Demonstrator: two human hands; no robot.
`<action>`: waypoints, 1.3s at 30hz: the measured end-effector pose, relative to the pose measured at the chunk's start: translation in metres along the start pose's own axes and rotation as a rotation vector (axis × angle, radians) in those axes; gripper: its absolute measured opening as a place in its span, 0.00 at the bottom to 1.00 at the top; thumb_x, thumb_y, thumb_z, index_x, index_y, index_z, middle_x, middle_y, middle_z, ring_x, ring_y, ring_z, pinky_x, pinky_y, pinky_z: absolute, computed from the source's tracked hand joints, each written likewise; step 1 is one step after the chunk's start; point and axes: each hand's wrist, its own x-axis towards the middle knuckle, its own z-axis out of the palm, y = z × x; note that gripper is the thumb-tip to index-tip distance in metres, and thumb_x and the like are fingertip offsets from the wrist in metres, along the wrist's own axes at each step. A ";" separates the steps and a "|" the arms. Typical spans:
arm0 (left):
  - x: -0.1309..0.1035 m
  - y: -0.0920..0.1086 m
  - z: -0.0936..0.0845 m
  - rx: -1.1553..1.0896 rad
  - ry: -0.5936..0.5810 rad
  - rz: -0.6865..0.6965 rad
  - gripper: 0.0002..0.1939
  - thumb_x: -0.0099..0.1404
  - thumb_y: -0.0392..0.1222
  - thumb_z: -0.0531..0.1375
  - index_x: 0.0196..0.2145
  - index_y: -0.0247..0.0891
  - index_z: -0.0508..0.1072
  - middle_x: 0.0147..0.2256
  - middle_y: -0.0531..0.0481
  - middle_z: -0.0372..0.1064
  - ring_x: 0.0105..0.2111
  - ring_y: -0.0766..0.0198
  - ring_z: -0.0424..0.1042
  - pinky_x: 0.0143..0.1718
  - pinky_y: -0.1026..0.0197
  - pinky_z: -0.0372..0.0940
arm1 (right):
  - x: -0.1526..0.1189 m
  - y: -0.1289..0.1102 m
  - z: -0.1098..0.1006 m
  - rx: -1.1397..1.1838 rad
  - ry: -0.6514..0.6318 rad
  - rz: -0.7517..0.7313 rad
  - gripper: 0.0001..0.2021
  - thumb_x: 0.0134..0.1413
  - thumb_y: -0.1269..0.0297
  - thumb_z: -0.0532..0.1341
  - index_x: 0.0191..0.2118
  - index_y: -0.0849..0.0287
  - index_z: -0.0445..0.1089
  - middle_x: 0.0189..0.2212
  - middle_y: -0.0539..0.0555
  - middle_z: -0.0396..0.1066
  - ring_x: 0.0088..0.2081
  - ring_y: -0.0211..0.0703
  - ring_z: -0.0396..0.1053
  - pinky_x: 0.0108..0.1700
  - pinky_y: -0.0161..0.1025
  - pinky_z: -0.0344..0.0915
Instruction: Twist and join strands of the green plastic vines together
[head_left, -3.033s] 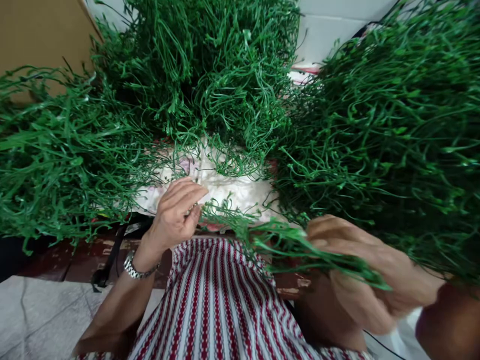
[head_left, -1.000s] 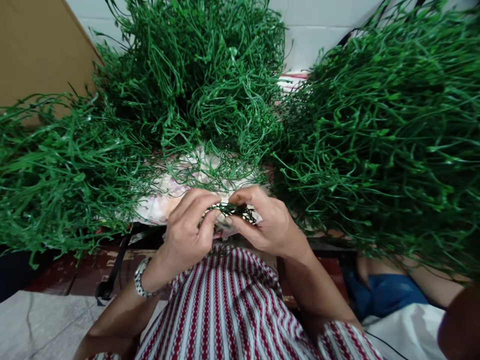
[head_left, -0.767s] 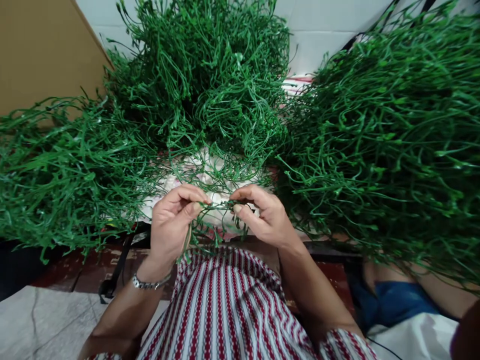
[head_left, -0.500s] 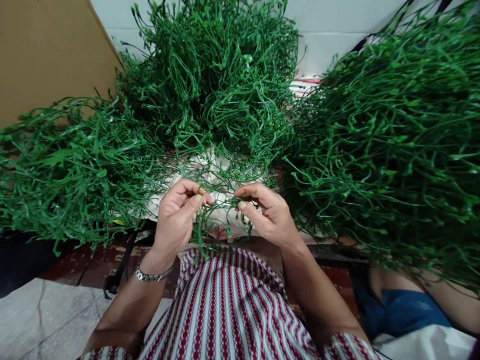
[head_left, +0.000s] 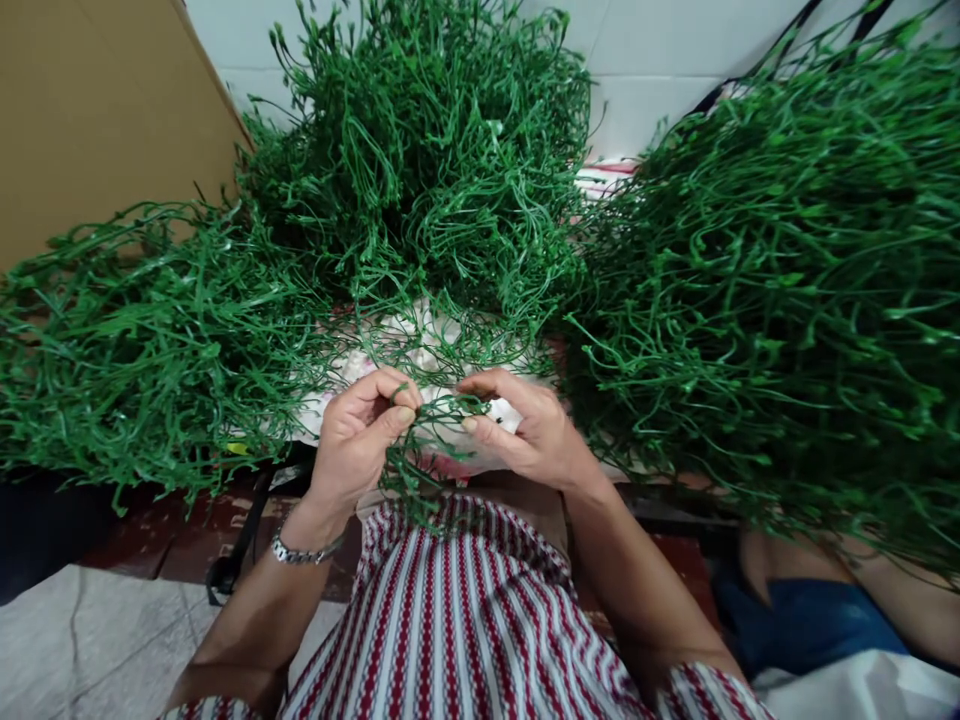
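Thin green stems with small bud-like tips, plastic-looking, fill the space in front of me. My left hand is closed, thumb and fingertips pinching a small bunch of green stems; part of that bunch hangs below over my striped lap. Facing it, my right hand has thumb and forefinger apart, with the bunch's tips lying in the gap between them. Whether those fingers touch the stems I cannot tell. Under both hands lies a crumpled white plastic sheet with loose stems strewn on it.
Heaps of green stems stand at the left, the back and the right. A brown cardboard panel rises at back left, beside a white tiled wall. Another person's leg shows at lower right.
My right thumb and forefinger have parted from the stem tips and shifted slightly left. My left hand keeps its pinch, and the hanging stems have swung a little.
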 end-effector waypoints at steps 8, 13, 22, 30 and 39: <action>0.000 0.003 0.005 0.026 -0.140 -0.167 0.08 0.55 0.43 0.62 0.32 0.37 0.73 0.29 0.49 0.68 0.30 0.64 0.66 0.32 0.63 0.60 | -0.002 0.001 0.005 0.008 0.039 -0.027 0.07 0.56 0.67 0.56 0.38 0.62 0.68 0.31 0.54 0.70 0.34 0.39 0.67 0.38 0.37 0.64; 0.002 0.003 0.007 0.066 -0.108 -0.089 0.04 0.53 0.36 0.64 0.25 0.37 0.71 0.26 0.52 0.65 0.29 0.65 0.63 0.32 0.63 0.58 | 0.003 0.003 0.008 -0.001 0.021 -0.080 0.07 0.56 0.65 0.57 0.37 0.62 0.68 0.36 0.56 0.69 0.40 0.41 0.66 0.44 0.41 0.63; 0.001 -0.001 0.002 -0.025 -0.067 -0.079 0.06 0.54 0.38 0.63 0.25 0.38 0.68 0.26 0.52 0.63 0.26 0.68 0.62 0.27 0.66 0.58 | -0.005 0.004 -0.005 -0.143 -0.123 0.014 0.22 0.53 0.53 0.59 0.49 0.62 0.65 0.44 0.60 0.68 0.46 0.47 0.64 0.49 0.46 0.62; -0.004 -0.002 0.005 -0.044 -0.144 -0.037 0.03 0.54 0.36 0.63 0.26 0.37 0.71 0.25 0.53 0.65 0.26 0.68 0.63 0.28 0.66 0.58 | 0.001 -0.009 0.005 0.125 -0.027 0.020 0.16 0.54 0.59 0.60 0.46 0.62 0.66 0.39 0.55 0.70 0.42 0.40 0.67 0.45 0.39 0.63; -0.013 -0.004 0.012 0.240 -0.125 -0.083 0.05 0.58 0.38 0.60 0.27 0.36 0.68 0.24 0.54 0.63 0.25 0.69 0.61 0.27 0.67 0.56 | -0.009 -0.005 0.024 0.140 0.072 0.043 0.07 0.58 0.65 0.55 0.37 0.63 0.64 0.30 0.53 0.63 0.35 0.38 0.62 0.38 0.36 0.60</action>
